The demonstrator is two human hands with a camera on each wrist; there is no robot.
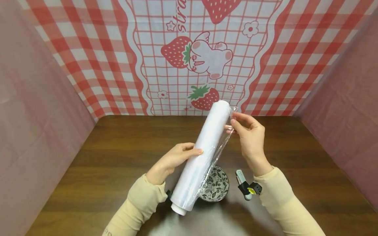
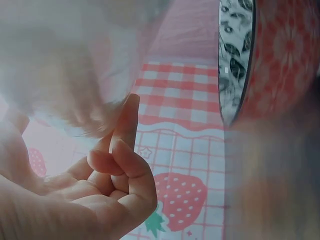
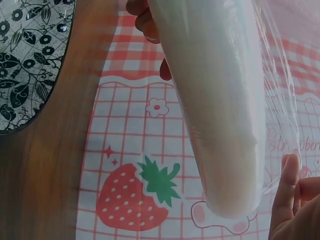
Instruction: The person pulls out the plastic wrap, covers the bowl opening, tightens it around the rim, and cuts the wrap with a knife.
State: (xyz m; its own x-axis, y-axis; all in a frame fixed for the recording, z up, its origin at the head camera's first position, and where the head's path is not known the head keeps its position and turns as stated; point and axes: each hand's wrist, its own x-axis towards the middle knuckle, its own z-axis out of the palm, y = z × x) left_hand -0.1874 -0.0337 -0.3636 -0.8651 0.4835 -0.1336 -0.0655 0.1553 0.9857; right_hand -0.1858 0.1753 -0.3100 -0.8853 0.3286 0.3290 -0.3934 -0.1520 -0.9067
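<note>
Roll of clear plastic film (image 1: 199, 165), held up slantwise over the left side of the bowl (image 1: 217, 188); near end to the left of the bowl, far end beyond it. Contact or gap between roll and bowl rim impossible to tell. Left hand (image 1: 174, 159) to the left of the bowl, wrapped round the middle of the roll, thumb on top, fingers curled behind. Right hand (image 1: 252, 139) beyond the bowl and to its right, thumb and fingers narrowed to a pinch on the loose film sheet (image 3: 280, 90), drawn out creased and partly in front of the bowl. Black floral pattern inside the bowl, reddish pattern outside. Just to the right of the bowl, a pale blue-green and black tool (image 1: 240, 176). Under the bowl, a brown wooden table (image 1: 118, 157); well beyond the bowl, a red-checked strawberry cloth (image 1: 251, 72).
</note>
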